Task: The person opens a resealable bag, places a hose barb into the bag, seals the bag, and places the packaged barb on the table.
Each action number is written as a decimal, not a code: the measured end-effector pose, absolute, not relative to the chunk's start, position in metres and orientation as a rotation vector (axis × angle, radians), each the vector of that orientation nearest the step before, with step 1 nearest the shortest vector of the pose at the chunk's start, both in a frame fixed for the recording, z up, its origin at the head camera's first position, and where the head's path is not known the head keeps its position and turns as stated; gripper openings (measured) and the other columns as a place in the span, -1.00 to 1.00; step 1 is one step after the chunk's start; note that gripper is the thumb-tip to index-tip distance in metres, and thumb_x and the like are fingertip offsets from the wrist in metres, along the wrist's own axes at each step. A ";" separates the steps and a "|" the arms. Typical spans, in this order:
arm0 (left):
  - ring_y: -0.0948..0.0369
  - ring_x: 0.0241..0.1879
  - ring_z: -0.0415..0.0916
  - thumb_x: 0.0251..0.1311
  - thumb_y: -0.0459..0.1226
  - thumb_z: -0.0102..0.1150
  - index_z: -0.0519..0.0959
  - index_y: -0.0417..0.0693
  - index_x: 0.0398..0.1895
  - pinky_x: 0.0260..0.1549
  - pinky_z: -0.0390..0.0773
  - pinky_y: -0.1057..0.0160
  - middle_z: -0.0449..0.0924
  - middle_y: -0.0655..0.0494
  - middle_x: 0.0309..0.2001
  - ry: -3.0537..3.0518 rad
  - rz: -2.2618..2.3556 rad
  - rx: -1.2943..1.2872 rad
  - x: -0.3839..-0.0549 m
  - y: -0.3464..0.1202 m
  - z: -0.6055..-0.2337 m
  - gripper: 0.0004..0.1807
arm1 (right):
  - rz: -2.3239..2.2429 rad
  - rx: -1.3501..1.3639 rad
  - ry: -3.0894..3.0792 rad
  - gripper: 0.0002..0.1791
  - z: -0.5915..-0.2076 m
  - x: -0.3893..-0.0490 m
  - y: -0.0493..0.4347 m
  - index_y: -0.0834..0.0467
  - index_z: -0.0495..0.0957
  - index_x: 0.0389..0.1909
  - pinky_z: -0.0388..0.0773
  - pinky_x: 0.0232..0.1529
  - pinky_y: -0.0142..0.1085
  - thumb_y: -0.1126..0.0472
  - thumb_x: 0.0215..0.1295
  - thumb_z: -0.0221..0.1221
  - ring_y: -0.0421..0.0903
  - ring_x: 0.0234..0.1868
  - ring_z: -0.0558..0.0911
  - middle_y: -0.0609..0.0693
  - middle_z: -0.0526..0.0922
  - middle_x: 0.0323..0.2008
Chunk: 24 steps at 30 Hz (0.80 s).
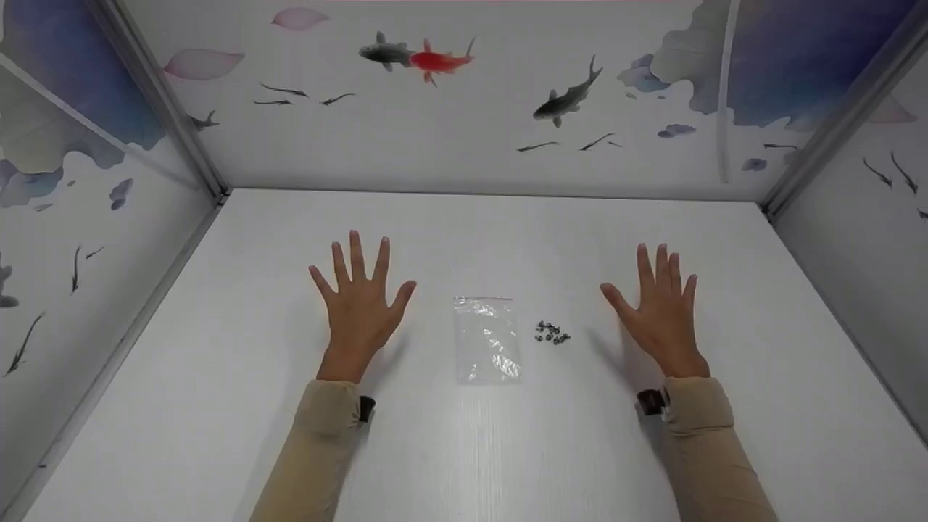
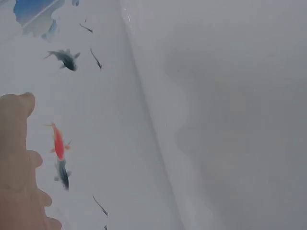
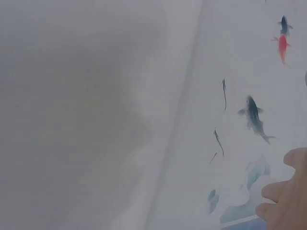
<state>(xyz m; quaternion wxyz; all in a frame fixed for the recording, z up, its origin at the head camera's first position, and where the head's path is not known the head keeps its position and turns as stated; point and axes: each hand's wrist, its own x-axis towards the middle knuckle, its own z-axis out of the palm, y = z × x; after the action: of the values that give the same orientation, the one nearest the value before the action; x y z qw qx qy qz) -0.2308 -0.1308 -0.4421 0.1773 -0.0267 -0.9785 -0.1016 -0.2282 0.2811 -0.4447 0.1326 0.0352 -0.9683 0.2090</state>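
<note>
A clear zip-lock plastic bag (image 1: 487, 341) lies flat on the white table, its reddish seal line at the far end. Just right of it is a loose cluster of several small shiny metal pieces (image 1: 552, 333), too small to tell their kind. To the left of the bag, my left hand (image 1: 359, 315) has its fingers spread and holds nothing. My right hand (image 1: 661, 319) is on the other side, right of the metal pieces, fingers straight and thumb out, also holding nothing. Part of the left hand (image 2: 17, 167) and some right fingers (image 3: 283, 194) show in the wrist views.
The white table (image 1: 464, 449) is enclosed by a back wall (image 1: 464, 138) and side panels printed with fish and leaves. Grey metal posts stand at both back corners. Each wrist carries a dark strapped device; the sleeves are beige.
</note>
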 end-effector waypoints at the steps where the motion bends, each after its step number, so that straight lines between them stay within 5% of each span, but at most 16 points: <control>1: -0.20 0.50 -0.34 0.32 0.30 -0.29 -0.07 0.19 0.54 0.27 -0.35 -0.42 -0.29 -0.16 0.54 -2.751 -0.318 -0.086 -0.230 -0.130 -0.440 -0.18 | 0.654 0.122 -2.791 -0.02 -0.443 -0.229 0.280 0.13 -0.19 0.53 -0.41 0.39 0.23 -0.37 0.33 -0.09 0.23 0.52 -0.23 0.28 -0.22 0.51; 9: -0.08 0.53 -0.38 0.36 0.25 -0.27 -0.12 0.18 0.55 0.36 -0.35 -0.27 -0.31 -0.05 0.56 -2.847 -0.567 -0.314 -0.216 -0.121 -0.431 -0.20 | 0.935 0.465 -2.863 -0.24 -0.434 -0.243 0.271 0.04 -0.21 0.54 -0.37 0.46 0.05 -0.17 0.49 -0.17 0.10 0.54 -0.22 0.08 -0.18 0.54; 16: 0.10 0.54 -0.43 0.35 0.27 -0.29 -0.20 0.30 0.54 0.42 -0.31 -0.12 -0.36 0.17 0.56 -2.981 -0.614 -0.697 -0.200 -0.113 -0.437 -0.21 | 0.873 0.709 -3.099 -0.28 -0.438 -0.253 0.248 -0.14 -0.14 0.53 -0.19 0.47 0.03 -0.30 0.45 -0.26 0.05 0.54 -0.12 -0.07 -0.11 0.53; 24: 0.19 0.54 -0.32 0.42 0.17 -0.26 -0.21 0.35 0.54 0.44 -0.24 -0.05 -0.29 0.29 0.55 -3.115 -0.578 -1.124 -0.182 -0.096 -0.449 -0.28 | 0.712 0.940 -3.167 -0.35 -0.443 -0.263 0.223 -0.09 0.02 0.51 -0.02 0.43 0.08 -0.22 0.49 -0.23 0.11 0.51 0.03 -0.02 0.03 0.51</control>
<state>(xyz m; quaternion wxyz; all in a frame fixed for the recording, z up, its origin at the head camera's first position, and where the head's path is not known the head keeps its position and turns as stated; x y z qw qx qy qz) -0.1821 -0.0956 -0.4494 -0.1096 -0.3323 -0.9211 -0.1708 -0.2626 0.2233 -0.4426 -0.1186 0.2761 -0.9306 0.2091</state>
